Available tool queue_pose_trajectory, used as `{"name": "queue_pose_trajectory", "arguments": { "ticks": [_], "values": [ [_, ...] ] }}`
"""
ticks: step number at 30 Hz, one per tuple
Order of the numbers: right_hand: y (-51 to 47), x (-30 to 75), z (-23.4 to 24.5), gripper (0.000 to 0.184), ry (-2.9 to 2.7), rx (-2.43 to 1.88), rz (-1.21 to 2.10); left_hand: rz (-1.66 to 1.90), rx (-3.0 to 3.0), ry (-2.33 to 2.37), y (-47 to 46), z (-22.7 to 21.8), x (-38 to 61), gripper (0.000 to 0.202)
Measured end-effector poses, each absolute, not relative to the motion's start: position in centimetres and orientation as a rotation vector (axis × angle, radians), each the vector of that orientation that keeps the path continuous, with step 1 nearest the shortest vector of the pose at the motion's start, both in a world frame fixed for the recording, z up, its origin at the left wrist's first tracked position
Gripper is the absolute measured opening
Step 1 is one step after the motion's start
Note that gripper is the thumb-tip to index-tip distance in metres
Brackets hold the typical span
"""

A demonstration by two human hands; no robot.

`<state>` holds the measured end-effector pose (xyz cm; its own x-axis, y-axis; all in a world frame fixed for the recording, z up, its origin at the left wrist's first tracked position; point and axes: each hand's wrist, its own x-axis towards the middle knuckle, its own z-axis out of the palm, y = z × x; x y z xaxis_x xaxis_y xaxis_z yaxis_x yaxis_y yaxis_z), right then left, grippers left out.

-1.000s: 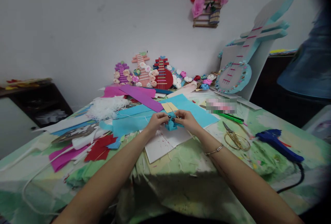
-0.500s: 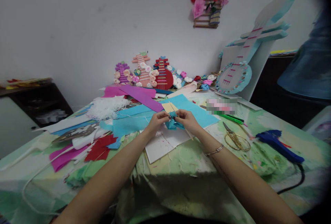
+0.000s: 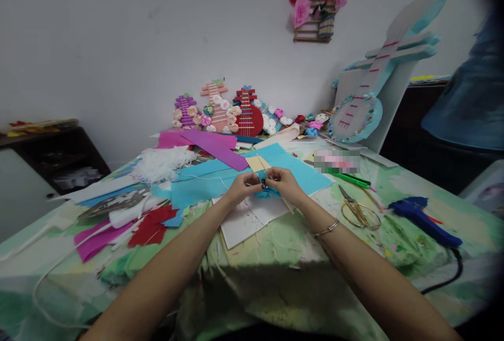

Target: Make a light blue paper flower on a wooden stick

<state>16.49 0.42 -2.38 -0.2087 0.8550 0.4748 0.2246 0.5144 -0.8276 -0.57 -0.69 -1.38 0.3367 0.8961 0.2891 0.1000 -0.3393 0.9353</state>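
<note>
Over the middle of the table, my left hand (image 3: 243, 187) and my right hand (image 3: 282, 182) meet, fingertips pinched on a small crumpled piece of blue crepe paper (image 3: 264, 193). Fingers cover much of that paper. A thin wooden stick (image 3: 290, 206) juts out below my right hand, and whether the fingers grip it I cannot tell. Beneath them lie a white sheet (image 3: 246, 224) with reddish marks and a large blue sheet (image 3: 303, 173). Just beyond my fingertips is a small pale yellow piece of paper (image 3: 257, 163).
To the right lie gold-handled scissors (image 3: 360, 213), a blue glue gun (image 3: 427, 221) with a black cord, and a green pen (image 3: 352, 180). Red paper (image 3: 151, 228) and white shreds (image 3: 163, 163) are on the left. Decorated model lutes (image 3: 249, 115) stand along the wall.
My left hand has turned a little and its fingers have come down over the blue crepe paper, so less of it shows. My right hand stays nearly in place.
</note>
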Motion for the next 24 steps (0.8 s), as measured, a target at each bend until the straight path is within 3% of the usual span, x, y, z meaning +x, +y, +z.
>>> {"name": "queue_pose_trajectory", "arguments": {
  "ticks": [13,24],
  "values": [
    [0.28,16.43,-2.38,0.010,-1.744,-0.923,0.788,1.081,1.673,0.895,-0.17,-1.66,-0.84,0.008],
    [0.52,16.59,-2.64,0.012,-1.736,-0.921,0.770,1.177,1.613,0.887,0.07,-2.03,-0.84,0.024]
  ]
}}
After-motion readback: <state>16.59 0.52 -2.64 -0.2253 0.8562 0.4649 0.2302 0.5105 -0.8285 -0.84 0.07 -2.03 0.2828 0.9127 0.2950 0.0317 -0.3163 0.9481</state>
